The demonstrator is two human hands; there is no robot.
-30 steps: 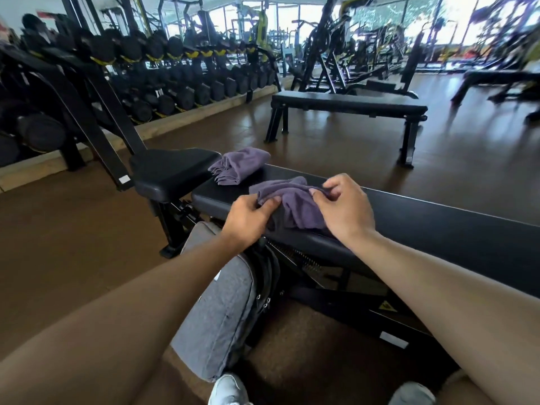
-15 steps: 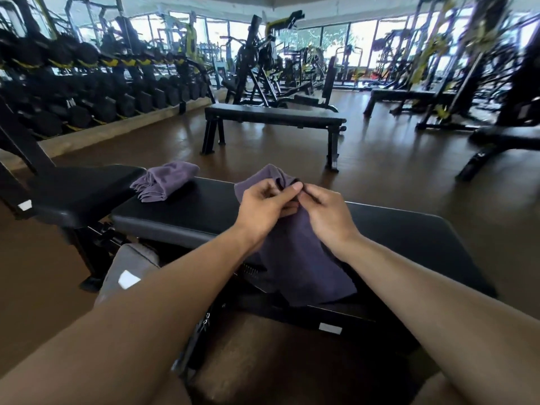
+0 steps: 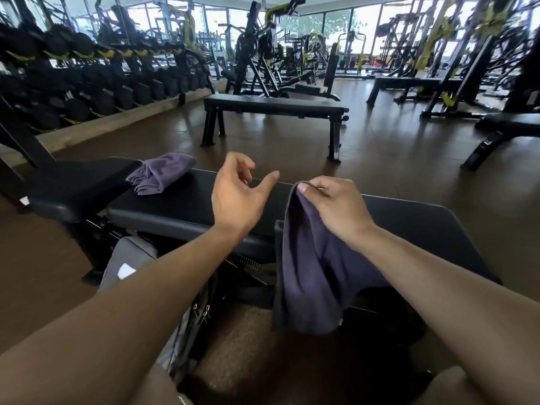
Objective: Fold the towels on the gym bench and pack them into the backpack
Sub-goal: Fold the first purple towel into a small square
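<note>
Towel (image 3: 315, 258) in dark purple hangs from our right hand (image 3: 336, 206), pinched by its top corner between thumb and fingertips, just above the near edge of the black counter (image 3: 181, 206). Its long axis runs straight up and down: the pinched corner points up, and the loose lower edge points down toward the floor (image 3: 292, 147), in front of the counter's near side. The cloth droops in soft vertical folds and covers part of the counter's padded edge and frame behind it.

Our left hand (image 3: 236, 194) is raised over the counter just to the left of the towel, apart from it. It holds nothing; its fingers are loosely curled and the thumb sticks out toward the right hand.

We see a second towel (image 3: 162, 175) of the same purple lying bunched at the far left end of the counter, where the pad meets the raised seat section. Its long axis runs diagonally, from the near left to the far right, and its layered edges face the near left.

The grey backpack (image 3: 131, 264) stands on the floor against the counter's near side, below our left forearm, with its zipper pulls (image 3: 204, 311) showing beside the arm. Whether it is unzipped we cannot tell.

Beyond lie a second bench (image 3: 274, 106) and a dumbbell rack (image 3: 87, 83) along the left wall.
</note>
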